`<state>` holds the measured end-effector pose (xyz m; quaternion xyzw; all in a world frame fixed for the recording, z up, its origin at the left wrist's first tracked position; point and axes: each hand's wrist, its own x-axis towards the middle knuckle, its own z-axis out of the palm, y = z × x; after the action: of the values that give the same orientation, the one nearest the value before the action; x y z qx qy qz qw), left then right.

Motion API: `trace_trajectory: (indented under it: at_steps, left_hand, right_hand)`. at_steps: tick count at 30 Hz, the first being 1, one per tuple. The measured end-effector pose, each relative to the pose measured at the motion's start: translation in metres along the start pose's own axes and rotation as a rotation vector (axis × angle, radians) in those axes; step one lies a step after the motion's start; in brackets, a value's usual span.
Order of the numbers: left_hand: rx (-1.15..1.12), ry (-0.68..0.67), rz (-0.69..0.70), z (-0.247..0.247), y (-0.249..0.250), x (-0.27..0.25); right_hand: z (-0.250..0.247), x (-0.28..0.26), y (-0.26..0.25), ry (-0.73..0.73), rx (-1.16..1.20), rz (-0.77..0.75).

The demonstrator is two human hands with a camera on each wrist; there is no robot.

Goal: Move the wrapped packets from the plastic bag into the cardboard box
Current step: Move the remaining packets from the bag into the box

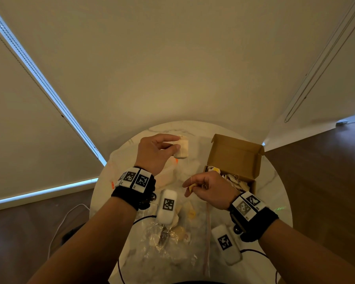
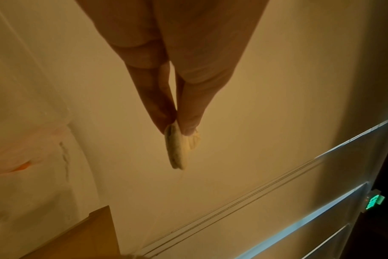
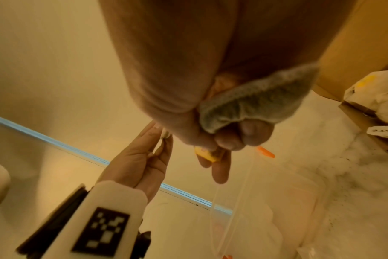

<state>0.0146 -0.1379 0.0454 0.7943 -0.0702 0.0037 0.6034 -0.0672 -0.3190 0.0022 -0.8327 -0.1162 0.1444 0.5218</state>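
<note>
Above the far side of the round table, my left hand (image 1: 178, 142) pinches a pale wrapped packet (image 1: 182, 148) between thumb and forefinger. The left wrist view shows this packet (image 2: 175, 151) hanging edge-on from the fingertips (image 2: 159, 121). My right hand (image 1: 190, 186) is curled just left of the open cardboard box (image 1: 235, 149); it pinches a small yellow tag (image 3: 207, 154) and clutches a grey packet (image 3: 256, 103) in the palm. The box holds several packets (image 1: 233, 180). The clear plastic bag (image 1: 168, 240) lies crumpled near me with a few packets inside.
The white marble table (image 1: 275, 191) fills the centre, with wooden floor (image 1: 326, 171) to the right. Roller blinds (image 1: 29, 119) and a wall stand behind. A white cable (image 1: 59, 224) trails on the floor at left. Sensor pods (image 1: 166, 207) hang from both wrists.
</note>
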Motion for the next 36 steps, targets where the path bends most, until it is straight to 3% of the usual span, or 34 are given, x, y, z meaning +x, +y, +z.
trace_trajectory:
  at_steps: [13, 20, 26, 36]
  left_hand:
    - [-0.051, -0.003, -0.061, 0.003, -0.003, 0.0]
    - [-0.2, -0.034, -0.106, 0.005, 0.004, -0.005]
    - [-0.325, -0.111, -0.116, 0.006, 0.011, -0.017]
    - [-0.264, -0.218, -0.225, 0.01, -0.007, -0.053]
  right_hand:
    - [0.001, -0.009, -0.02, 0.054, 0.131, -0.076]
    - [0.006, -0.003, -0.009, 0.051, 0.162, 0.064]
    - [0.006, 0.008, 0.004, 0.189, 0.095, 0.071]
    - [-0.021, 0.015, -0.013, 0.392, 0.402, 0.19]
